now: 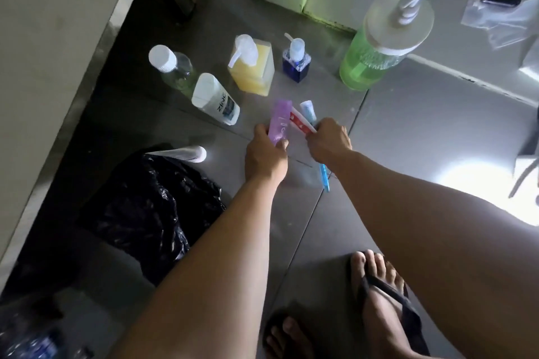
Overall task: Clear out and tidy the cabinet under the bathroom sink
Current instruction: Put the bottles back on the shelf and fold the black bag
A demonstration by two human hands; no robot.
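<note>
Count on the floor: three pump bottles – yellow pump bottle, blue pump bottle, green pump bottle. One clear capped bottle. One white ZINC bottle. Tubes: purple tube, red-and-white tube, pale blue tube, white tube (four). One blue toothbrush. One black bag.

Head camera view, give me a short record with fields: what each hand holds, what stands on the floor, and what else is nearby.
left hand: left hand holds purple tube
right hand: right hand holds red and white tube; a blue item shows below it
standing on floor: clear bottle, white ZINC bottle, yellow pump bottle, small blue pump bottle, green pump bottle
nearby: black plastic bag, at left
</note>
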